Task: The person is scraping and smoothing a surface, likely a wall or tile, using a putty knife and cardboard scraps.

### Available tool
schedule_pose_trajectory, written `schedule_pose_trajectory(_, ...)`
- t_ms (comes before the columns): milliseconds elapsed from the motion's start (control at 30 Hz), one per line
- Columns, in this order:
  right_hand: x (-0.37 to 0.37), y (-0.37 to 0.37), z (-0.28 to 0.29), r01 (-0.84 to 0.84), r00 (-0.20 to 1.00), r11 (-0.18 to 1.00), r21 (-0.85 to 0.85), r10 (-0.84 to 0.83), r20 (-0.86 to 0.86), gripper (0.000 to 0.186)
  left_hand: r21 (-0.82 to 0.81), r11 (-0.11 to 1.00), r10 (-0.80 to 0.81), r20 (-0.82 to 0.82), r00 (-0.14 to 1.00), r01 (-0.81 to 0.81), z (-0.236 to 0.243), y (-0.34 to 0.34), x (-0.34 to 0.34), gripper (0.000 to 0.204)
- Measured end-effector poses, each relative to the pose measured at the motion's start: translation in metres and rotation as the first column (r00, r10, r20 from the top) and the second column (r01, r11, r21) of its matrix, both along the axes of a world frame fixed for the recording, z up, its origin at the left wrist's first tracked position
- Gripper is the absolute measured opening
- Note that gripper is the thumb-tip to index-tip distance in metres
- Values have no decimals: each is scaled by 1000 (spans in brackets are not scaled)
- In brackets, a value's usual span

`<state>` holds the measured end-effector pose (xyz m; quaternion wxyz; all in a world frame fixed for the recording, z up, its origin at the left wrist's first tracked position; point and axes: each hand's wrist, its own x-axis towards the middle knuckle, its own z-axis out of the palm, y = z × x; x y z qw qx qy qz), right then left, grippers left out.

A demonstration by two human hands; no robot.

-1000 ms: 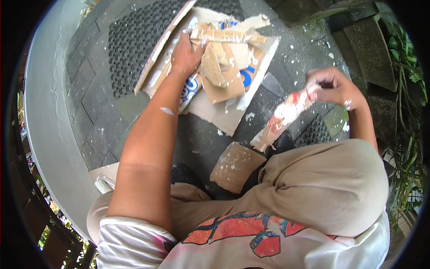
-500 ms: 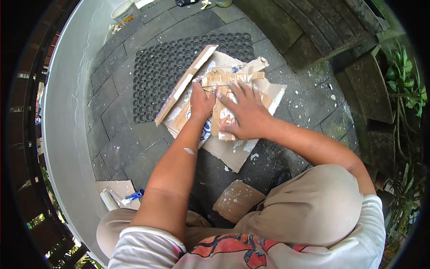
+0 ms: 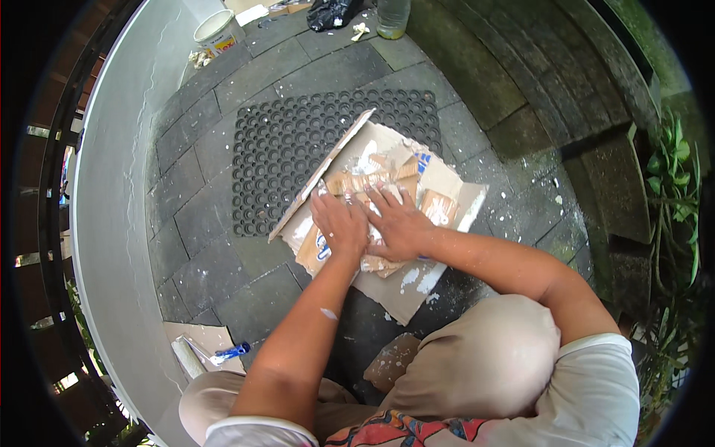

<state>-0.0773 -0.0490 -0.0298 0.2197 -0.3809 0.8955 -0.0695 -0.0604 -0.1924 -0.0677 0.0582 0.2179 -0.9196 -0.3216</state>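
Note:
Paint-smeared cardboard (image 3: 395, 294) lies in torn, folded layers on the paved floor, partly over a black rubber mat. Both of my hands rest side by side on the smaller folded pieces on top. My left hand (image 3: 341, 226) lies flat with its fingers stretched forward. Next to it, my right hand (image 3: 398, 223) presses down with fingers spread, its thumb side against the left hand. White paint marks the fingers of both. A raised cardboard flap (image 3: 324, 175) stands along the left side of the stack. What lies under my palms is hidden.
The rubber mat (image 3: 268, 149) has round holes. A paint roller with a blue handle (image 3: 234, 351) lies on cardboard at the lower left. A white bucket (image 3: 217, 33), a black plastic bag (image 3: 331, 13) and a clear bottle (image 3: 392, 18) stand far off. Stone steps (image 3: 551, 89) rise at the right.
My hands have come together and now push flat on the folded cardboard, whose upright pieces have gone down. The whole view has shifted, with things appearing lower.

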Motion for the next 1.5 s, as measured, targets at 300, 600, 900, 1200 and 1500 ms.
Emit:
schedule_pose_trajectory(300,-95,36,20,-23,792,972,-232,159,589,55,-165,965,-190,95,977,204,-30,10,14,69)
schedule_pose_trajectory(600,-372,-44,31,406,907,892,-197,-419,-30,25,-215,962,-176,-30,984,166,-42,9,15,79)
schedule_pose_trajectory(900,-457,-69,-79,439,818,898,-10,-405,-408,57,-230,962,-178,-115,977,148,-49,10,18,80)
schedule_pose_trajectory(1200,-251,-28,61,312,926,814,-490,-376,-35,27,-216,960,-192,-56,980,176,-48,1,17,80)
schedule_pose_trajectory(1500,-99,2,30,182,983,927,-328,-162,88,38,-261,949,-202,-66,977,179,-48,15,9,81)
